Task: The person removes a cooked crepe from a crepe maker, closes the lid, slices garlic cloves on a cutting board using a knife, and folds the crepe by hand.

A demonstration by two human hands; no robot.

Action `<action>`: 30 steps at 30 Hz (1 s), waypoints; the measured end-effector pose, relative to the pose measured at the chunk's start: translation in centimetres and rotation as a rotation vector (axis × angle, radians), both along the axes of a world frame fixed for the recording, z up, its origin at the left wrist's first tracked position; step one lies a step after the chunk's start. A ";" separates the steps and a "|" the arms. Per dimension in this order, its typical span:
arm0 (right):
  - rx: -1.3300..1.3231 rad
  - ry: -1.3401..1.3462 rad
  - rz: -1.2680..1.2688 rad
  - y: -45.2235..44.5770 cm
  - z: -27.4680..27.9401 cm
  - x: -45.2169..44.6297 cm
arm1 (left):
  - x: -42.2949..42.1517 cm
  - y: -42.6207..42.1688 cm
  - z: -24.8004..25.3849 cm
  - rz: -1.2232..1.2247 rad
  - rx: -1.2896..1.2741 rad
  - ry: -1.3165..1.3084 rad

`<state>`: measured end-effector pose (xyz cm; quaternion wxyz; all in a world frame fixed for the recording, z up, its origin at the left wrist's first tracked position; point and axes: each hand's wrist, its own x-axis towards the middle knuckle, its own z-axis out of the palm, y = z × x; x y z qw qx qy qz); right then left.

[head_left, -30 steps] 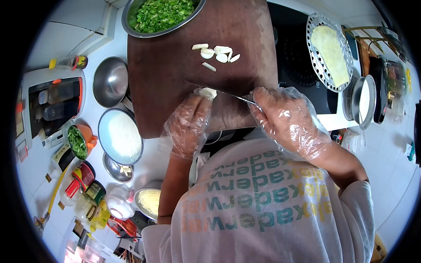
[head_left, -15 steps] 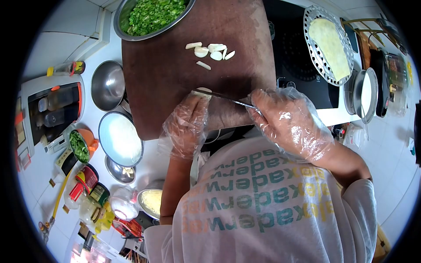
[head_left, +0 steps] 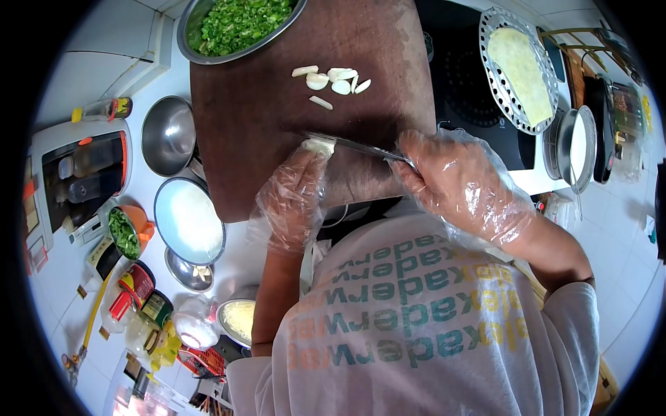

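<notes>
My left hand (head_left: 295,191), in a clear plastic glove, presses a white garlic clove (head_left: 319,145) onto the brown cutting board (head_left: 243,132). In my right hand (head_left: 465,184), also gloved, is the handle of a knife (head_left: 364,148). Its thin blade points left and lies across the clove, beside my left fingertips. Cut garlic pieces (head_left: 318,81) are scattered farther up the board. A metal bowl of chopped green vegetables (head_left: 236,26) stands at the board's top left corner.
Left of the board are an empty metal bowl (head_left: 168,136), a blue-rimmed bowl (head_left: 189,219) with white contents and a small bowl (head_left: 182,269) with garlic. A black cooktop (head_left: 461,83) and a perforated tray (head_left: 488,69) holding a flat yellow sheet lie to the right.
The board and bowls have shifted slightly left in view. The knife blade moved over the clove, and its flat side now shows brighter. Both hands keep their holds.
</notes>
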<state>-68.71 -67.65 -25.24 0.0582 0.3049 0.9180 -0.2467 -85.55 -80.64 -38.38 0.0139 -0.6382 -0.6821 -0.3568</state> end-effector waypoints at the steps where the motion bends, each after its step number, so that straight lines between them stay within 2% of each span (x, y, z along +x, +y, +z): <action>1: -0.002 -0.025 0.001 0.1 0.0 -0.1 | 0.0 0.1 0.0 0.000 -0.002 -0.015; 5: -0.020 -0.092 0.006 -0.1 -0.2 -0.6 | 0.0 -0.1 0.1 -0.015 -0.032 -0.020; 8: 0.093 -0.097 0.014 -0.7 -1.9 -0.9 | -0.1 -0.2 0.2 -0.019 -0.036 0.010; 13: 0.118 0.110 -0.043 -0.6 -2.8 -0.4 | -0.3 -0.1 -0.1 -0.023 -0.018 0.021; 16: 0.130 0.137 -0.049 -0.5 -2.3 0.1 | 0.4 -0.1 -0.3 0.092 -0.087 -0.187; 22: 0.097 0.073 -0.015 -1.1 -0.9 0.3 | -0.1 0.0 0.2 -0.010 -0.024 0.018; 28: 0.073 0.053 -0.011 -0.6 -1.5 0.5 | 0.0 -0.2 -0.3 0.045 -0.057 -0.055; 30: 0.061 0.047 -0.012 -0.4 -1.1 0.4 | -0.1 0.1 0.1 0.016 -0.032 -0.003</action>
